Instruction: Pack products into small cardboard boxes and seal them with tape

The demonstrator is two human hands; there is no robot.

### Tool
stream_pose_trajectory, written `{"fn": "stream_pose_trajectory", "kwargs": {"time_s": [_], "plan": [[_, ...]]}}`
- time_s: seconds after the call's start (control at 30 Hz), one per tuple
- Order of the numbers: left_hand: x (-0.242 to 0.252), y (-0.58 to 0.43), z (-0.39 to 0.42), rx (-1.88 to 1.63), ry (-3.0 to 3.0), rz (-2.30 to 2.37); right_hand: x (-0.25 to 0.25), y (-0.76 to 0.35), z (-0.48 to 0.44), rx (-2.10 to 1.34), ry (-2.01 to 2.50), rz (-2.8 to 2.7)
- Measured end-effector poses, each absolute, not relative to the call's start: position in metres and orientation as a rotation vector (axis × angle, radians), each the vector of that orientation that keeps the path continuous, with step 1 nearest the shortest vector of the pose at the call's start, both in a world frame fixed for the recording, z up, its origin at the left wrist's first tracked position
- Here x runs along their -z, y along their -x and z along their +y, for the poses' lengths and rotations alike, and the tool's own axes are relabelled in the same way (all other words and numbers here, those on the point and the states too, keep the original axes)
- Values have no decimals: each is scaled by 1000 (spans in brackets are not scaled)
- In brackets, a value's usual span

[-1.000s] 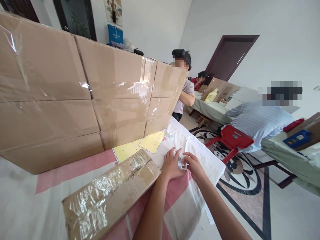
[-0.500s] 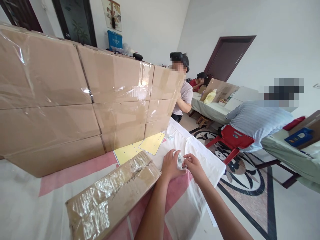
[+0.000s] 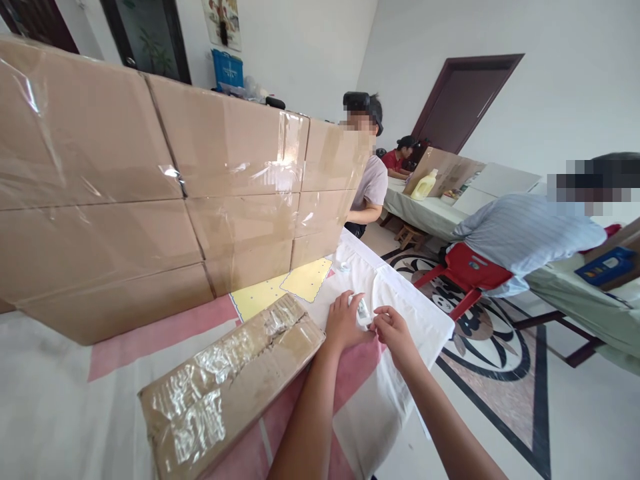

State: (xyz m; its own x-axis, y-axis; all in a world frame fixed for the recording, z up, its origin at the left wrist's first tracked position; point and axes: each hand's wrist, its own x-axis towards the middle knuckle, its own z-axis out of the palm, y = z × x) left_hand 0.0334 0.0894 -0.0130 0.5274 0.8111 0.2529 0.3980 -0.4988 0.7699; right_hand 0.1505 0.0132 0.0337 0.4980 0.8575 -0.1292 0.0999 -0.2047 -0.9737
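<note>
My left hand (image 3: 344, 325) is wrapped round a small white object (image 3: 363, 312) above the cloth-covered table (image 3: 370, 407). What the object is I cannot make out. Close by on its right side, my right hand (image 3: 392, 328) has its thumb and fingertips pinched together at the object's lower edge; anything between them is too small to name. To the left of my forearms lies a long cardboard box (image 3: 235, 387) sealed with shiny clear tape. Its far right end is near my left wrist.
Stacked, taped cardboard boxes (image 3: 230, 147) form a wall along the table's left and back. A person (image 3: 373, 180) is behind its right end. Another sits on a red chair (image 3: 475, 267) at the right, by a green-covered table (image 3: 565, 287).
The view has shifted slightly. My left hand still holds the white object, which is tilted a little differently. The person behind the boxes has lowered a hand from the stack's edge.
</note>
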Motion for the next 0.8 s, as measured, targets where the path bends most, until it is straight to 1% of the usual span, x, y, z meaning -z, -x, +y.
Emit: {"fn": "stream_pose_trajectory", "kwargs": {"time_s": [0.5,0.7,0.8], "plan": [[18,-34,92,-826,-2164,993,-6,-138,-3,-803,1474,-681],[15,-31,92,-778,-2173,996,-4,-132,-6,-710,1493,-685],[14,-30,92,-785,-2165,993,-5,-130,-9,-722,1501,-672]]}}
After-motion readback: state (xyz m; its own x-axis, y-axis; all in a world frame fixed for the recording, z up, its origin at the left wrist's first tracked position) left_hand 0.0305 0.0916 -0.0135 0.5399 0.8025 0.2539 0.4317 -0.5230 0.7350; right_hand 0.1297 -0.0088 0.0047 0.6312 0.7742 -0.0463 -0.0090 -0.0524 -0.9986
